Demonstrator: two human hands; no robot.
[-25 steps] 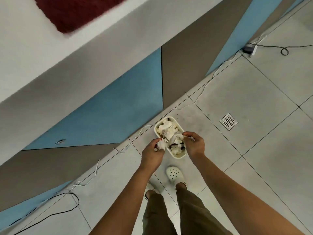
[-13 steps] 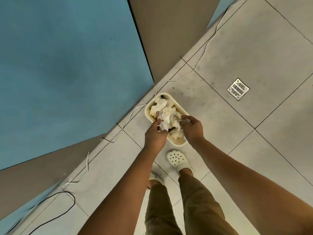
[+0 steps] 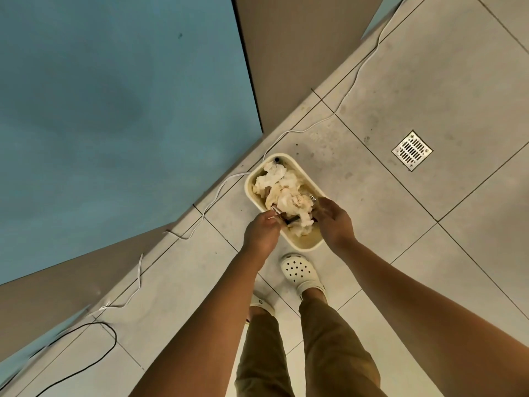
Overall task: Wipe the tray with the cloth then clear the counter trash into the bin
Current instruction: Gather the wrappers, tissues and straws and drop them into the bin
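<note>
Tiled floor (image 3: 400,67) by wall: both hands' fingers grip trash (image 3: 286,193) over bin (image 3: 303,171).

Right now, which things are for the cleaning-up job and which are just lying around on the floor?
For the job:
- bin, cream, on the floor
- crumpled tissues filling it
- left hand pinching a small scrap of trash
- right hand over the bin's near end

Just lying about:
- white cable along the wall
- black cable
- floor drain

Bin (image 3: 305,172) smooth cream plastic; trash (image 3: 282,190) crumpled white paper; floor tiles (image 3: 429,81) matt grey; drain grate (image 3: 412,150) shiny metal.
</note>
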